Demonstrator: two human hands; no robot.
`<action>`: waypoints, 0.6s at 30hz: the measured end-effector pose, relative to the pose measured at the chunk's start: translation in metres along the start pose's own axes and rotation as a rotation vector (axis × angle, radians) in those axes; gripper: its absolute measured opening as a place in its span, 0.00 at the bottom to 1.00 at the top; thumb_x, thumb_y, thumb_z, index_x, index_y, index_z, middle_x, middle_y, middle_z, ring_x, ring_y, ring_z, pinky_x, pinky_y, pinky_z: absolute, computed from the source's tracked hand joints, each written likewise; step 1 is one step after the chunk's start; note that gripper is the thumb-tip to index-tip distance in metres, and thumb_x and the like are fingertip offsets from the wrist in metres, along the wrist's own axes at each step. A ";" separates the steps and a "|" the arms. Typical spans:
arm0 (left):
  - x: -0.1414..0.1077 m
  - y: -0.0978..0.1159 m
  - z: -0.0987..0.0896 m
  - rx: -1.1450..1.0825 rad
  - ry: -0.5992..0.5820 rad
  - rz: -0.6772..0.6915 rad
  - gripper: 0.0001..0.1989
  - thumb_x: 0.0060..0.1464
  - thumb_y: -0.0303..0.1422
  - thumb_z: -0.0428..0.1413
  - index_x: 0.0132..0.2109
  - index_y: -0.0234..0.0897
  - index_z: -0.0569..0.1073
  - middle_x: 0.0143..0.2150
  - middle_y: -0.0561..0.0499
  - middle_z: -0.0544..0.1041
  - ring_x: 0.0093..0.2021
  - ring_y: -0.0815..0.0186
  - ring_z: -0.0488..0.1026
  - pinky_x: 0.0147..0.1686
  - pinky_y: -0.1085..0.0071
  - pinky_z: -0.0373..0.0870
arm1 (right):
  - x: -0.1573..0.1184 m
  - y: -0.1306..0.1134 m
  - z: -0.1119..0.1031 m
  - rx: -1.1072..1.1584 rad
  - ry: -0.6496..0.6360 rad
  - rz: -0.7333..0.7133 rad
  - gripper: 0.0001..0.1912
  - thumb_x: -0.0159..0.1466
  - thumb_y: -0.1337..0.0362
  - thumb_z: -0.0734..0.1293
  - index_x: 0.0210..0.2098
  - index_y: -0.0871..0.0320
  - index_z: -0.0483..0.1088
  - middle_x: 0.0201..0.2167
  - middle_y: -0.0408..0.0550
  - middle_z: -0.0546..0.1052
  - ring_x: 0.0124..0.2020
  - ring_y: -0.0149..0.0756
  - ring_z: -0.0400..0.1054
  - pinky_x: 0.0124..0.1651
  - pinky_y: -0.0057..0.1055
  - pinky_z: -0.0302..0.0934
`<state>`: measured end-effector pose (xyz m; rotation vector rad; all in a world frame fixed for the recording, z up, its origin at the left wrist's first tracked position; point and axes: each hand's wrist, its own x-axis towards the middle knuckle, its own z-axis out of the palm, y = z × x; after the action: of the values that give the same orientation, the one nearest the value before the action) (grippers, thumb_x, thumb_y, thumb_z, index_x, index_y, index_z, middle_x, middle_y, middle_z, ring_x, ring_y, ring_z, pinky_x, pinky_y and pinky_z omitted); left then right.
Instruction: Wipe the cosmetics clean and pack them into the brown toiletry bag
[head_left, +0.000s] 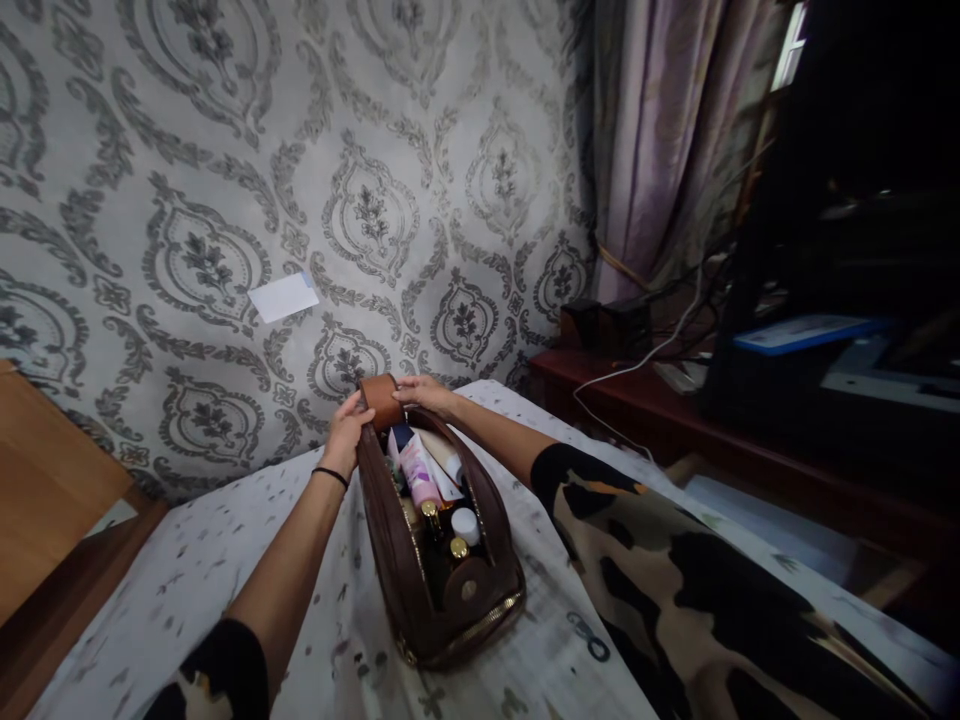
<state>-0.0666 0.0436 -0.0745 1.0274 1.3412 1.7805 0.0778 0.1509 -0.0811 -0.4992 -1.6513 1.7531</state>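
A dark brown toiletry bag (388,575) with a gold zip lies unzipped on the printed bed sheet (300,560). Its far end carries a wide tan strap (381,402). My left hand (346,432) grips the bag's far left corner beside the strap, fingers behind it. On the other side, my right hand (426,394) pinches the strap's right edge, with some fingers hidden. Inside the bag are a pink-and-white tube (420,472), a pale tube (439,450), a jar with a white lid (465,525) and gold-capped bottles (459,548).
Patterned wallpaper (450,230) with a white card (283,297) rises behind the bed. A dark red desk (600,390) with a white cable (637,360) and a blue-edged item (806,333) stands at right. Wooden furniture (56,490) is at left, a curtain (652,140) at back right.
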 end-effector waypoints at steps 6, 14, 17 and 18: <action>-0.005 0.008 0.002 -0.002 0.000 0.060 0.24 0.33 0.31 0.66 0.43 0.35 0.76 0.31 0.54 0.81 0.29 0.66 0.77 0.33 0.72 0.72 | -0.003 -0.002 -0.007 -0.040 -0.072 -0.075 0.14 0.69 0.60 0.67 0.51 0.60 0.70 0.48 0.50 0.75 0.43 0.38 0.73 0.44 0.40 0.71; -0.023 0.024 0.016 0.032 -0.092 0.192 0.24 0.35 0.35 0.66 0.44 0.36 0.77 0.41 0.49 0.83 0.43 0.60 0.78 0.46 0.67 0.72 | -0.010 0.000 -0.009 -0.124 -0.101 -0.169 0.13 0.69 0.60 0.67 0.49 0.61 0.71 0.46 0.49 0.75 0.42 0.37 0.73 0.44 0.39 0.71; -0.028 0.027 0.017 0.053 -0.124 0.221 0.22 0.36 0.35 0.66 0.42 0.36 0.77 0.41 0.49 0.83 0.43 0.59 0.78 0.48 0.64 0.71 | -0.012 -0.001 -0.008 -0.158 -0.090 -0.197 0.13 0.69 0.59 0.67 0.49 0.61 0.71 0.46 0.49 0.75 0.42 0.37 0.73 0.44 0.39 0.71; -0.029 0.028 0.017 0.064 -0.126 0.229 0.21 0.36 0.35 0.66 0.42 0.35 0.77 0.40 0.49 0.83 0.42 0.59 0.78 0.48 0.63 0.71 | -0.013 -0.001 -0.007 -0.168 -0.087 -0.206 0.14 0.69 0.59 0.67 0.49 0.61 0.70 0.46 0.49 0.75 0.42 0.37 0.73 0.44 0.39 0.71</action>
<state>-0.0401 0.0191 -0.0505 1.3517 1.2509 1.8109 0.0921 0.1472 -0.0830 -0.3183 -1.8514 1.5132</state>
